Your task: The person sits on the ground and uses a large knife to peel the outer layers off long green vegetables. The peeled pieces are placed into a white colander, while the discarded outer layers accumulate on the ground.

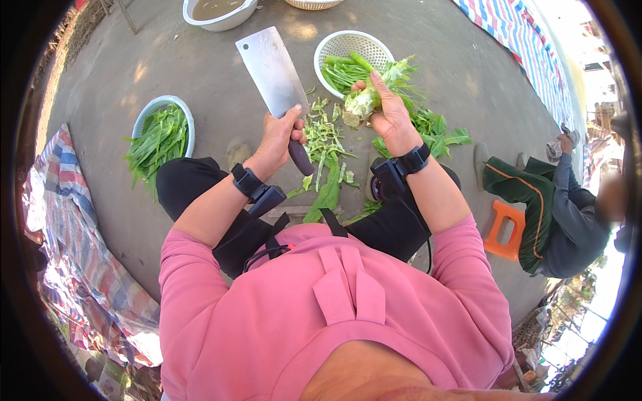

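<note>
My left hand (279, 141) grips the dark handle of a cleaver (275, 70), its broad blade tilted up and away from me. In my right hand (393, 118) is a thick pale-green stem vegetable, probably celtuce (362, 106), cut end toward me and leafy top pointing away. The blade and the stem are apart. Below and between my hands, green peelings (321, 133) lie scattered on the ground with a long loose leaf (327, 194). Just beyond the stem stands a white plastic colander (328, 47) holding green stems. More cut leaves (436, 131) lie under my right hand.
A basket (189, 131) heaped with long green leaves (163, 133) stands by my left knee. A white basin (228, 22) of murky water is farther off. At right, a person (572, 225) sits near an orange plastic stool (504, 230). Striped tarpaulin sheets (526, 47) lie on both sides.
</note>
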Demonstrator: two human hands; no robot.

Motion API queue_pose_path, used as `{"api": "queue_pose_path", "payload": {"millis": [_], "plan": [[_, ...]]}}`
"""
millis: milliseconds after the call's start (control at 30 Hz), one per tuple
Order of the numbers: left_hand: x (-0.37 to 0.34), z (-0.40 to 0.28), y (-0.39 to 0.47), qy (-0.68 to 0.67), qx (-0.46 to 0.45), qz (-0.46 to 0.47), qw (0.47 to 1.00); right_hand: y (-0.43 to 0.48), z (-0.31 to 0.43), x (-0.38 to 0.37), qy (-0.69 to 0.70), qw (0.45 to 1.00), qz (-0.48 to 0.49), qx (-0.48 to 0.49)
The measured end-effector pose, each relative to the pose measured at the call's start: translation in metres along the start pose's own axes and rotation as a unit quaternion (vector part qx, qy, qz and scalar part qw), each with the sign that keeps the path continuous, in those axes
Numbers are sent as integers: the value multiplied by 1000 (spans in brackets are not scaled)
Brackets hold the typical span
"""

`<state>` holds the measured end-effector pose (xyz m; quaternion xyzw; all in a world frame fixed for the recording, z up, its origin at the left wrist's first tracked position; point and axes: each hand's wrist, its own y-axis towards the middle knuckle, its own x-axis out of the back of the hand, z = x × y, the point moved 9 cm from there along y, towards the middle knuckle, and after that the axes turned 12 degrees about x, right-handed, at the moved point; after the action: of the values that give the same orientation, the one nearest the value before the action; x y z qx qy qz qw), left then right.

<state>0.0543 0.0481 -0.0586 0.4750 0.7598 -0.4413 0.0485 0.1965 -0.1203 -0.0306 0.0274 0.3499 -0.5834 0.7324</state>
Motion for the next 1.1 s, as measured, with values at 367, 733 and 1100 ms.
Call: {"api": "queue_pose_path", "payload": {"millis": [367,733,1100], "plan": [[-65,-39,-74,409,-353,3,842,10,3,7,103,993,-49,21],[-102,-32,-93,532,-446,42,719,-10,3,-7,73,997,14,-10],[-106,-25,-84,577,-434,6,692,-16,12,-4,-7,999,-6,37]]}}
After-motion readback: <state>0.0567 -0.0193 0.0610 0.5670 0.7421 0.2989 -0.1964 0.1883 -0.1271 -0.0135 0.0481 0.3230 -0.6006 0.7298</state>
